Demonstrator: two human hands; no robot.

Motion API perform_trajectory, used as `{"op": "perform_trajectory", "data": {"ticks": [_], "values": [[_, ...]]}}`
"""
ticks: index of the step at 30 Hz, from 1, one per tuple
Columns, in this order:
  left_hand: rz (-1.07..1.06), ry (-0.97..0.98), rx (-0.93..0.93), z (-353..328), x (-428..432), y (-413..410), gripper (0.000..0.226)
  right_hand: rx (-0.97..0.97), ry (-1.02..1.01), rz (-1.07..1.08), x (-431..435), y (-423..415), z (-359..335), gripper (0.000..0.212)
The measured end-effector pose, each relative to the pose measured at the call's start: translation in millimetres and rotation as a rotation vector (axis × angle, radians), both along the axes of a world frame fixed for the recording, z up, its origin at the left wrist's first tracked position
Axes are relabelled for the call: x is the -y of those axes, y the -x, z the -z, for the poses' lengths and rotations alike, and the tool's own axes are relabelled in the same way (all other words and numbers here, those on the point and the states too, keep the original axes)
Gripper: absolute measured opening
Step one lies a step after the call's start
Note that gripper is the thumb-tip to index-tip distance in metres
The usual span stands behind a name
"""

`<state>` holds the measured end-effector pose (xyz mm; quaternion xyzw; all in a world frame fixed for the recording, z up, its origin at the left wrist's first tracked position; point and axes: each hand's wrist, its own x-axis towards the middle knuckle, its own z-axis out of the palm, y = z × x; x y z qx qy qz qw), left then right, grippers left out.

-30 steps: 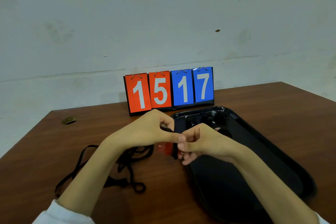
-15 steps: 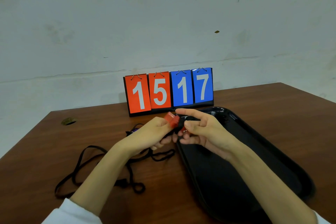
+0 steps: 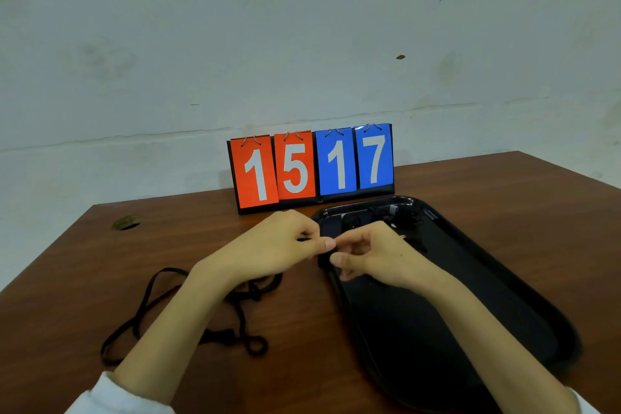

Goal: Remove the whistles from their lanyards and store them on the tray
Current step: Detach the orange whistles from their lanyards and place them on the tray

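The left hand (image 3: pixel 279 245) and right hand (image 3: pixel 376 255) meet fingertip to fingertip over the tray's (image 3: pixel 420 329) left rim. The left grip pinches a dark cord (image 3: pixel 304 239); the right grip is curled, its hold hidden. No whistle shows between them, so it may sit inside the right grip. The tray lies directly under and right, nearest the right hand.

Lanyards (image 3: pixel 220 334) partly under left forearm (image 3: pixel 174 323); dark items (image 3: pixel 379 216) on tray (image 3: pixel 470 279), perhaps whistles
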<state>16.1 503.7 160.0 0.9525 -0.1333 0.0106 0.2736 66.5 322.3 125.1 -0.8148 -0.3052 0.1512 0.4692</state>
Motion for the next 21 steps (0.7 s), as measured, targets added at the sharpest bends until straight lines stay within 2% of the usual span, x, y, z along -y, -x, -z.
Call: {"op": "perform_trajectory", "data": {"ticks": [5, 7, 10, 13, 16, 21], "values": [[0.055, 0.102, 0.016, -2.5, -3.6, -1.4, 0.037, -0.176, -0.088, -0.219, -0.7, 9.7, -6.0, 0.021], [0.061, 0.181, 0.007, -2.9, -4.6, -1.6, 0.039, -0.233, -0.168, -0.270, -0.3, 10.7, -8.7, 0.031], [0.051, 0.335, -0.081, -2.4, -6.5, -1.4, 0.043, -0.352, -0.299, -0.296, 0.9, 8.6, -10.4, 0.058], [0.050, 0.476, -0.240, 1.4, -5.4, 1.4, 0.055, -0.413, -0.401, -0.294, -0.3, 9.1, -10.2, 0.064], [-0.002, 0.581, -0.315, 7.2, 3.7, 3.2, 0.043, -0.458, -0.527, -0.277, -1.8, 8.6, -8.4, 0.061], [-0.074, 0.656, -0.330, 11.5, 12.0, 0.1, 0.039, -0.461, -0.662, -0.136, 0.9, 5.4, -8.7, 0.040]]}}
